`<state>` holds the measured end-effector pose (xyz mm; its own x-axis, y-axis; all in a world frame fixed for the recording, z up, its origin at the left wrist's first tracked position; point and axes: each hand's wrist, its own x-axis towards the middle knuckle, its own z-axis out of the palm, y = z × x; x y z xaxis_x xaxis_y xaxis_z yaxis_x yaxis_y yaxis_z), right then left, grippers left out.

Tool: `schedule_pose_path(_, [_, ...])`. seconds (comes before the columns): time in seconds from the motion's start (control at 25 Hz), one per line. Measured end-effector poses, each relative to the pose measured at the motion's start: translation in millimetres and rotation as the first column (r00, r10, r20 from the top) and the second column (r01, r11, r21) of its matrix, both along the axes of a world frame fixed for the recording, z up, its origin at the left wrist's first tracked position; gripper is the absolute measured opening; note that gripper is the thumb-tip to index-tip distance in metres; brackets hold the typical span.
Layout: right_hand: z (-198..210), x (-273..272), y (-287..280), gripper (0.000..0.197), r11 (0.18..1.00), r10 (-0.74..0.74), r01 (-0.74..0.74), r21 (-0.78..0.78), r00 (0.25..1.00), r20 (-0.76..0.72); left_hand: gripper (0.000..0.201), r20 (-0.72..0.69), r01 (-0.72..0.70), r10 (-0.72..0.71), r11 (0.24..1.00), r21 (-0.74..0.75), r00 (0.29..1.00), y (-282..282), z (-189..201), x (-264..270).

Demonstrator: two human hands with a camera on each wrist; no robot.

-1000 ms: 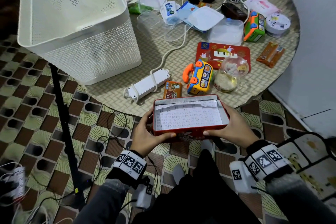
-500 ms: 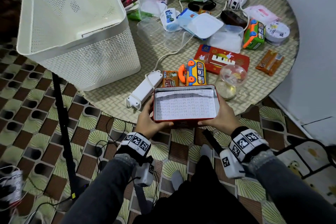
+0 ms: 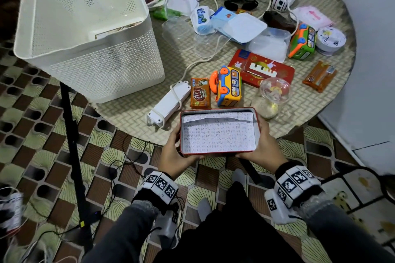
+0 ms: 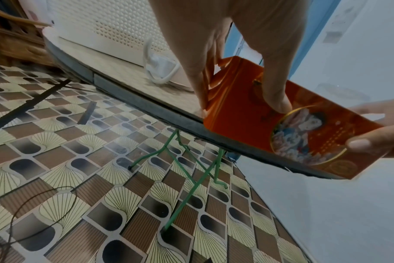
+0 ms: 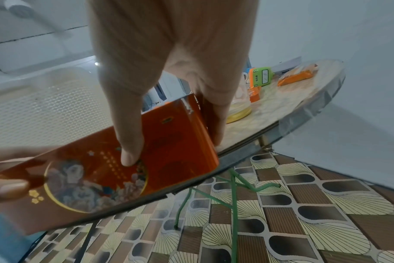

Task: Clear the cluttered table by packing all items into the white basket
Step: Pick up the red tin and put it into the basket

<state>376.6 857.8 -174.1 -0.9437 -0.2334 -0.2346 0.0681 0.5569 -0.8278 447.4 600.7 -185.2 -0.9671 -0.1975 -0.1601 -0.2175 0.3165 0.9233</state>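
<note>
1. Down front: red tin [image 3: 218, 132], lidless, held level over the near edge of the round table [image 3: 320, 113], lined with white paper printed in small marks.
2. Left hand [image 3: 174, 156] gripping the tin's left end, thumb along the near side, fingers [image 4: 200, 85] curled under and round the short wall.
3. Right hand [image 3: 261, 149] gripping the right end the same way, thumb [image 5: 129, 147] pressed flat on the decorated outer face, fingers wrapped round the end wall.
4. On that outer face, seen from both wrist views: a gold-ringed round picture of a figure on red.
5. White basket [image 3: 89, 28] standing upright at the table's left side, well apart from the tin, something pale lying inside near its front wall.
6. Just beyond the tin on the tabletop: white power strip [image 3: 168, 103] with its cord looped, orange snack packet [image 3: 199, 96], yellow toy phone-bus [image 3: 228, 85], clear glass dome jar [image 3: 272, 96].
7. Farther back: red flat lid with a piano picture [image 3: 261, 68], green toy bus [image 3: 302, 41], clear plastic containers [image 3: 269, 44], round white tin [image 3: 328, 38], sunglasses [image 3: 240, 4].
8. Under the table: green metal legs [image 4: 191, 178] on patterned floor.
</note>
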Motion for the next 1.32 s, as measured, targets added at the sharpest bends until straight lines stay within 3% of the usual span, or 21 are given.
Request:
schedule_pose_path(0.24, [5, -19, -7, 0.125, 0.994, 0.044, -0.044, 0.101, 0.999, 0.002, 0.108, -0.016, 0.070, -0.071, 0.996, -0.051, 0.997, -6, 2, -23])
schedule_pose_path(0.6, [5, -32, -4, 0.123, 1.000, 0.005, -0.005, -0.005, 1.000, -0.012, 0.108, -0.003, 0.002, -0.002, 1.000, -0.026, 1.000, -10, -5, -34])
schedule_pose_path(0.72, [7, -45, -10, 0.125, 0.999, 0.031, -0.030, 0.035, 0.999, -0.028, 0.113, 0.019, 0.037, -0.035, 0.994, -0.104, 0.999, -14, -1, -46])
schedule_pose_path(1.12, [15, -69, -25, 0.123, 0.995, 0.022, -0.019, 0.096, 0.999, -0.024, 0.117, -0.004, 0.068, -0.070, 0.983, -0.168, 0.998, -17, 7, -84])
schedule_pose_path(1.2, [14, -65, -24, 0.119, 0.996, 0.042, -0.038, 0.076, 0.998, -0.050, 0.115, -0.015, 0.074, -0.081, 0.965, -0.253, 0.997, -18, 6, -87])
schedule_pose_path(1.32, [11, -64, -13, 0.104, 0.998, 0.046, -0.046, -0.043, 0.999, -0.008, 0.122, 0.114, 0.140, -0.095, 0.848, -0.511, 0.989, -7, 20, -92])
